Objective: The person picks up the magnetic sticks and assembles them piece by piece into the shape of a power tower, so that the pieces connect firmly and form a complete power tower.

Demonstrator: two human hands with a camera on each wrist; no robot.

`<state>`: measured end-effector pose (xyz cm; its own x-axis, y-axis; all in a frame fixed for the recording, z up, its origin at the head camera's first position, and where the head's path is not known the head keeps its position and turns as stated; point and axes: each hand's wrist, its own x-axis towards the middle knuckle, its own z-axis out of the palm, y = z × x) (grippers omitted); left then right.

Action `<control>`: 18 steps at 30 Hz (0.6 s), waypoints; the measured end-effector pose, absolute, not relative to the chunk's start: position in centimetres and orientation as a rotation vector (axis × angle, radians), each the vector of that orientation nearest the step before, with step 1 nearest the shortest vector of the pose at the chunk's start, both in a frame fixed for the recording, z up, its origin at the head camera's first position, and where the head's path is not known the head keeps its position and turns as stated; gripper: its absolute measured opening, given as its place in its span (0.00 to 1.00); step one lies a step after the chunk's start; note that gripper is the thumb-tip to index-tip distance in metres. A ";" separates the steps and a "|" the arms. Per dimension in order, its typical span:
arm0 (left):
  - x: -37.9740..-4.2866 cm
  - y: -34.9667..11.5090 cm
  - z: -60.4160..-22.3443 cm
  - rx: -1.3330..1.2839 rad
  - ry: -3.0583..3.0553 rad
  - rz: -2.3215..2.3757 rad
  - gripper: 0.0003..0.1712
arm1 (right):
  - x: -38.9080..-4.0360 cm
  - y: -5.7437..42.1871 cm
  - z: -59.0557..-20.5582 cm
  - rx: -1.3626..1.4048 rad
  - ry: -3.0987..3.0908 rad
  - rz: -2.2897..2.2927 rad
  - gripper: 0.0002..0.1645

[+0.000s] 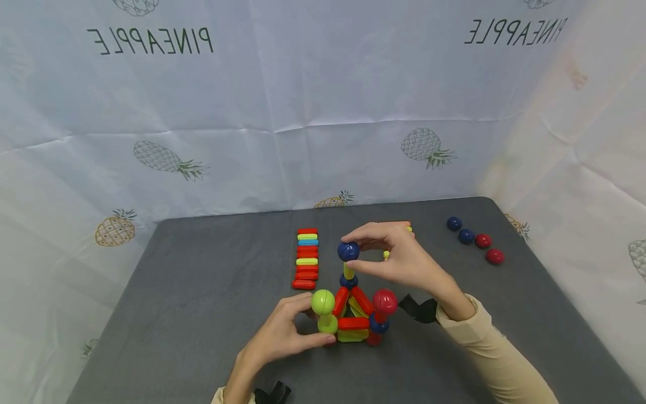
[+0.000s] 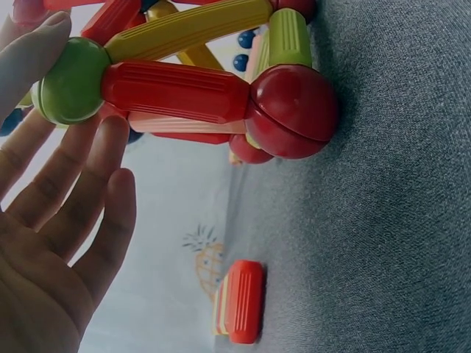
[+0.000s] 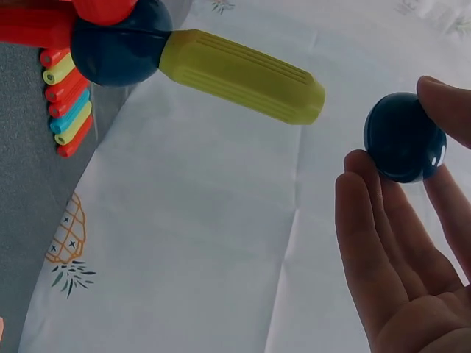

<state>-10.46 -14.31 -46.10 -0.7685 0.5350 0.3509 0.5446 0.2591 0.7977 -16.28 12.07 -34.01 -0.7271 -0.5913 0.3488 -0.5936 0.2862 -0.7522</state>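
Note:
My right hand (image 1: 401, 258) pinches a blue ball (image 1: 348, 251) between thumb and fingers. Below it, a yellow-green stick (image 3: 243, 76) stands on another blue ball (image 3: 118, 45). A gap between the stick's tip and the held ball shows in the right wrist view. These belong to a frame of balls and sticks, with red sticks (image 1: 353, 324) forming a triangle on top. At its left corner my left hand (image 1: 285, 331) holds a green ball (image 2: 72, 81), thumb on one side, fingers on the other. A larger red ball (image 1: 385, 302) tops the right corner.
A column of red, yellow and blue sticks (image 1: 307, 262) lies behind the frame on the grey table (image 1: 217, 280). Loose blue balls (image 1: 454, 223) and red balls (image 1: 494, 257) sit at the back right. More sticks (image 1: 396, 221) are partly hidden behind the right hand. A pineapple-print cloth (image 1: 303, 163) hangs behind.

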 end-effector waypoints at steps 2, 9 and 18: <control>-10.5 -14.3 -46.1 -1.078 -2.474 -1.569 0.22 | -16.2 12.0 -34.1 1.155 -2.537 1.466 0.24; -10.4 -14.3 -46.1 -1.075 -2.482 -1.565 0.22 | -16.3 11.7 -34.6 1.092 -2.633 1.445 0.23; -10.4 -14.3 -45.8 -1.066 -2.492 -1.568 0.21 | -16.4 12.0 -35.1 1.078 -2.679 1.442 0.23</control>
